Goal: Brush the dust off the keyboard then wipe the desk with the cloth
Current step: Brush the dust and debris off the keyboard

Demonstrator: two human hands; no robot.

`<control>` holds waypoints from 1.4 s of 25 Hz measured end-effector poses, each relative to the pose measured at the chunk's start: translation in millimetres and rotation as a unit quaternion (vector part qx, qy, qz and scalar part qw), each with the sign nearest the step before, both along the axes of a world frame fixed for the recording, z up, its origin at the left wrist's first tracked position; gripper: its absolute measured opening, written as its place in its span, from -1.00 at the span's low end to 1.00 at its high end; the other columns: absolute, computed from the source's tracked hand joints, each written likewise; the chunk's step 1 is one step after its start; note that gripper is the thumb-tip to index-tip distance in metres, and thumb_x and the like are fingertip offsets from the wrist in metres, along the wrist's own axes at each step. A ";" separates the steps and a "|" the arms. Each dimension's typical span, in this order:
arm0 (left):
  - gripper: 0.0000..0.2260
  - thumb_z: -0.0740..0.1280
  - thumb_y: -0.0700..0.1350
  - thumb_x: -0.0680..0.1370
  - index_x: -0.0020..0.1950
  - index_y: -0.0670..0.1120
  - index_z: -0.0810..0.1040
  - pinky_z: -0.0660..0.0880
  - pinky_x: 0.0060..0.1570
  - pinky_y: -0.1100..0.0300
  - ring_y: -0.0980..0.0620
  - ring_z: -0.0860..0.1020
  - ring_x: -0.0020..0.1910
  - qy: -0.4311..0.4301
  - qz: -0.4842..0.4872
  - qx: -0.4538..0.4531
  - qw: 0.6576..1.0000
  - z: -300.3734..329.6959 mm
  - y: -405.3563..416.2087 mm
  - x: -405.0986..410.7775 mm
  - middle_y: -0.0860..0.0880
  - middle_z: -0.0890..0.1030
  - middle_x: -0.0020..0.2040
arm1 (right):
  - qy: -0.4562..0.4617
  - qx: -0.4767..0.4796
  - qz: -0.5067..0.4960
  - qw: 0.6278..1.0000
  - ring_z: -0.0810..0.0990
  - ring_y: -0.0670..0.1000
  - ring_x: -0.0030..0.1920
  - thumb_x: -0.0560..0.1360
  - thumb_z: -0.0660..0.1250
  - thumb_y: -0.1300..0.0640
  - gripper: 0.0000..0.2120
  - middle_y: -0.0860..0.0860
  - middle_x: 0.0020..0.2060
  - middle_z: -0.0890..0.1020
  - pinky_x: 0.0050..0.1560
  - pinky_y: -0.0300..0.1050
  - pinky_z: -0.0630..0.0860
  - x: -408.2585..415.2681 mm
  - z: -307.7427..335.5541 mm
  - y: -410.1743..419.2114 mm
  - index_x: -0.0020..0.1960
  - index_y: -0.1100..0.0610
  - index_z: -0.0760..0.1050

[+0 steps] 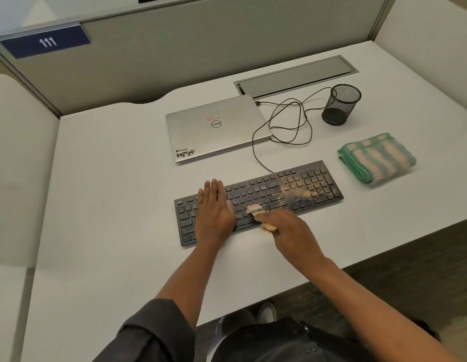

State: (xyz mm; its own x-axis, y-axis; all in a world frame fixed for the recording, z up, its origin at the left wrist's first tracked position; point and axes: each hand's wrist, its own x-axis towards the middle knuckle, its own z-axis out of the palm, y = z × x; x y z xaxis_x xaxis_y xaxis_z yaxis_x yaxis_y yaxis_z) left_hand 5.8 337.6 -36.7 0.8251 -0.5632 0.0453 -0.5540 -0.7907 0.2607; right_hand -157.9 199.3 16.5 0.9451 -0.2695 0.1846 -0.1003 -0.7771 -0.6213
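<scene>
So from my feed, the left hand (214, 209) lies flat, fingers straight, pressing on the left half of the black keyboard (258, 202) on the bench (109, 205). The right hand (290, 231) grips a small brush (256, 210), a bit blurry, its bristles touching the keys mid-board, right beside the left hand. Tan dust (296, 193) covers the keyboard's right part. The folded green striped cloth (377, 158) sits on the bench near the keyboard's right end, well apart from both hands.
</scene>
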 end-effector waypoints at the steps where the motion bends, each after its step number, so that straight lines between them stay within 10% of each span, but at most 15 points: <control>1: -0.38 -0.12 0.02 0.60 0.62 -0.24 0.11 -0.12 0.61 -0.03 -0.15 0.03 0.63 0.000 0.000 0.000 1.000 -0.1 0.2 0.0 -0.21 0.15 0.63 | -0.003 -0.020 -0.016 1.000 0.63 0.10 -0.06 0.46 0.45 0.35 -0.65 0.06 -0.04 0.68 -0.11 -0.04 0.61 -2.3 -5.6 -1.5 0.20 0.10 0.65; 10: -0.39 -0.11 0.02 0.61 0.62 -0.23 0.12 -0.16 0.60 0.00 -0.14 0.04 0.63 -0.007 0.004 0.013 1.000 -0.2 0.5 0.2 -0.20 0.17 0.62 | -0.026 -0.049 0.012 0.998 0.59 0.05 -0.09 0.42 0.50 0.37 -0.56 0.04 -0.05 0.64 -0.19 -0.15 0.60 -12.0 -18.2 9.4 0.25 0.08 0.62; 16: -0.40 -0.07 0.00 0.62 0.63 -0.23 0.09 -0.15 0.61 0.00 -0.14 0.02 0.63 -0.003 0.004 0.010 1.000 1.3 -0.1 -0.2 -0.20 0.15 0.63 | -0.033 0.064 -0.103 0.992 0.68 0.01 0.02 0.53 0.42 0.31 -0.69 0.05 0.06 0.72 0.09 -0.11 0.64 -11.2 -1.0 -36.6 0.23 0.08 0.64; 22: -0.34 -0.17 0.06 0.58 0.63 -0.23 0.10 -0.16 0.60 0.00 -0.14 0.03 0.63 -0.007 0.003 0.007 1.000 2.2 0.8 -1.1 -0.20 0.15 0.63 | -0.026 0.019 -0.020 0.999 0.65 0.02 -0.01 0.58 0.24 -0.16 -0.59 0.02 0.03 0.69 -0.03 -0.05 0.62 -6.7 -3.8 5.5 0.24 0.10 0.59; 28: -0.42 -0.05 -0.01 0.64 0.63 -0.23 0.08 -0.17 0.60 0.01 -0.13 0.01 0.63 0.001 0.003 0.011 1.000 2.7 0.0 -1.3 -0.19 0.14 0.63 | -0.059 -0.009 -0.131 0.990 0.66 0.04 -0.11 0.59 0.26 -0.01 -0.71 0.05 -0.05 0.70 -0.14 -0.04 0.66 -17.4 -5.2 -23.3 0.18 0.14 0.59; 35: -0.39 -0.08 0.02 0.61 0.63 -0.23 0.10 -0.14 0.61 -0.01 -0.14 0.04 0.63 -0.005 0.005 0.009 1.000 2.2 -0.2 -1.5 -0.20 0.16 0.63 | -0.064 0.000 -0.039 0.997 0.67 0.00 -0.05 0.60 0.23 -0.01 -0.66 0.05 0.00 0.71 -0.05 -0.06 0.66 -15.8 -11.9 9.6 0.19 0.17 0.61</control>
State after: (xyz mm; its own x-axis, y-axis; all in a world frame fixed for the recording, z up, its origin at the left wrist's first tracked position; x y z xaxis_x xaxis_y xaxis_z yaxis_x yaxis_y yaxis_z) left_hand 4.2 337.4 -34.5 0.8299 -0.5562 0.0437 -0.5490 -0.8003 0.2409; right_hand -173.7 208.9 4.6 0.8898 -0.3422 0.3020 -0.0808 -0.7694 -0.6336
